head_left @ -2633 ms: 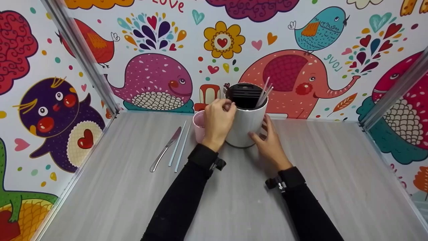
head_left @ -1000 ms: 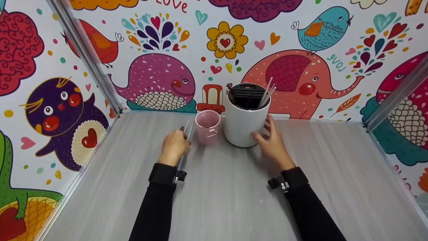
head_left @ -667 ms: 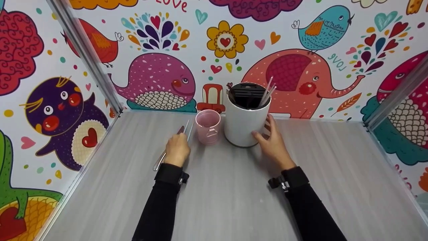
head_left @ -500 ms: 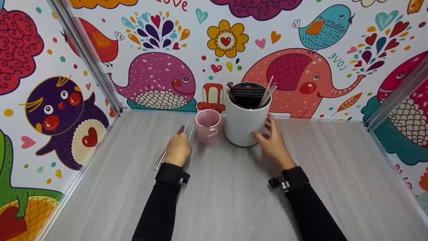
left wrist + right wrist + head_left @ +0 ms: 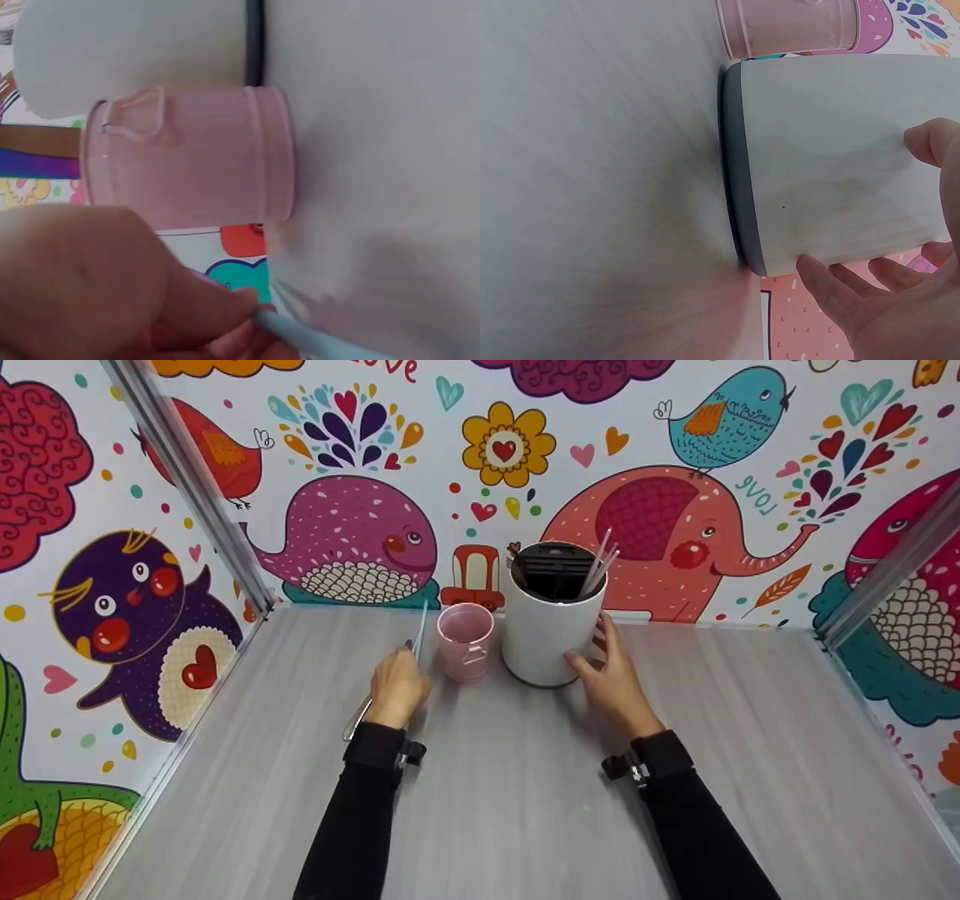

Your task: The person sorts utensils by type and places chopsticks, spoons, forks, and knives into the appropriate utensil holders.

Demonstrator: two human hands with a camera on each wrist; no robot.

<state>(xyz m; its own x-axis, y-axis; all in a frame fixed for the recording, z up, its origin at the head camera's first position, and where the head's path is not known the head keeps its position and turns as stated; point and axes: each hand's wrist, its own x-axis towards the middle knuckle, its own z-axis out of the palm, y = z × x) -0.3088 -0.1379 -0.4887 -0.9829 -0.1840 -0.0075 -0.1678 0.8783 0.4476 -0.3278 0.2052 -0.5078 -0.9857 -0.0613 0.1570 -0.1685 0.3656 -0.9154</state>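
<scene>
My left hand (image 5: 400, 688) pinches pale blue chopsticks (image 5: 421, 631) between thumb and fingers, their thin tips pointing up and away toward the back wall. In the left wrist view one pale blue chopstick (image 5: 315, 337) comes out from between the fingertips. A silver table knife (image 5: 355, 723) lies beneath this hand, mostly hidden by it. My right hand (image 5: 618, 684) holds the lower right side of a white utensil holder (image 5: 551, 641), thumb in front and fingers round the side. The holder stands upright with a black divided insert, pale sticks (image 5: 600, 566) at its right and a fork (image 5: 517, 564) at its left.
A small pink bucket (image 5: 463, 655) with a little handle stands between my left hand and the holder, close to the holder's side. Behind everything rises a wall (image 5: 585, 405) with cartoon animals, bounded by metal corner posts (image 5: 191, 480). Grey wood-look tabletop (image 5: 510, 810) lies in front.
My left hand came away from the holder's rim to the items at left, took hold of the chopsticks and raised their tips. My right hand has stayed on the holder.
</scene>
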